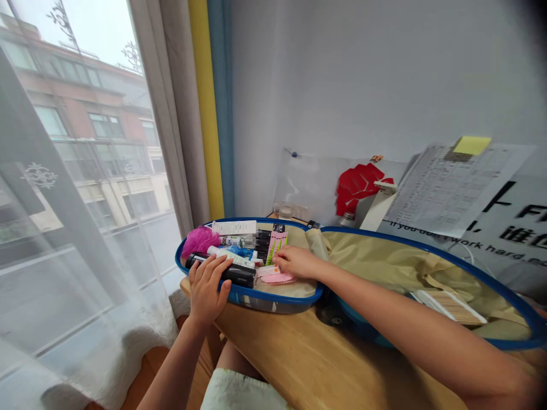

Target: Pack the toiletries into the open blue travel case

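Suitcase point(273, 297) lies open, one end at the desk's point(273, 341) left corner; left hand point(208, 289) rests spread on a black tube point(243, 276) by the near rim; right hand point(299, 262) bunched at a pink packet point(277, 278), grip unclear.

"Where does the open, blue-rimmed, beige-lined oval suitcase point(273, 298) lie?"
"On the pale wooden table point(273, 347), its halves side by side."
"What's in the left half?"
"At the left end, the fluffy magenta pouf point(200, 242). Along the near side, the long black cylinder point(243, 275); at the far side, the long white box point(236, 228). Right of centre, slim pink-and-green packets point(274, 246), with the flat pink pouch point(278, 278) in front."
"And the right half?"
"The white-edged bundle of thin tan sticks point(456, 306). Printed white paper sheets point(444, 188) hang behind."
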`<state>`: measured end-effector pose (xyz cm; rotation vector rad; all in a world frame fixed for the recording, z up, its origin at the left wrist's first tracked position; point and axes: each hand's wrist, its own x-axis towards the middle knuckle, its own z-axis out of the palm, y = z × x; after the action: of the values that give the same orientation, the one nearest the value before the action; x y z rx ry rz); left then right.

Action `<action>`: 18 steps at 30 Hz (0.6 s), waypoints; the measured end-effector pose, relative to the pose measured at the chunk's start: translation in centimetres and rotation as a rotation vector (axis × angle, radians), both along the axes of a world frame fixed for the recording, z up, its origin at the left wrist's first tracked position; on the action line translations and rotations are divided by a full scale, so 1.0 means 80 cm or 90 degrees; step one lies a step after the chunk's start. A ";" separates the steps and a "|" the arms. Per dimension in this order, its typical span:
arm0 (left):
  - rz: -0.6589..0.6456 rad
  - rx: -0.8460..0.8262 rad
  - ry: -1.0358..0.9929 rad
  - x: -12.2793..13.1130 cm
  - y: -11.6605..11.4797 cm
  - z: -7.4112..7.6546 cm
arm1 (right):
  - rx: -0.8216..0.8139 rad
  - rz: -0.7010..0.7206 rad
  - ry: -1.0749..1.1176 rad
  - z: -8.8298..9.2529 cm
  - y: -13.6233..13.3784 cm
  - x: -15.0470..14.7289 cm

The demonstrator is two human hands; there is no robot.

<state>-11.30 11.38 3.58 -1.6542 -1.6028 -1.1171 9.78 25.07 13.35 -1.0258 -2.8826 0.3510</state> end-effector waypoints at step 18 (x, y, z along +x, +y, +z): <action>-0.009 0.003 -0.001 -0.001 0.000 -0.001 | 0.024 -0.340 -0.064 0.060 0.105 0.292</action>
<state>-11.37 11.42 3.48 -1.6647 -1.5910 -1.1285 33.17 33.51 18.15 -1.7758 -2.5354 0.2094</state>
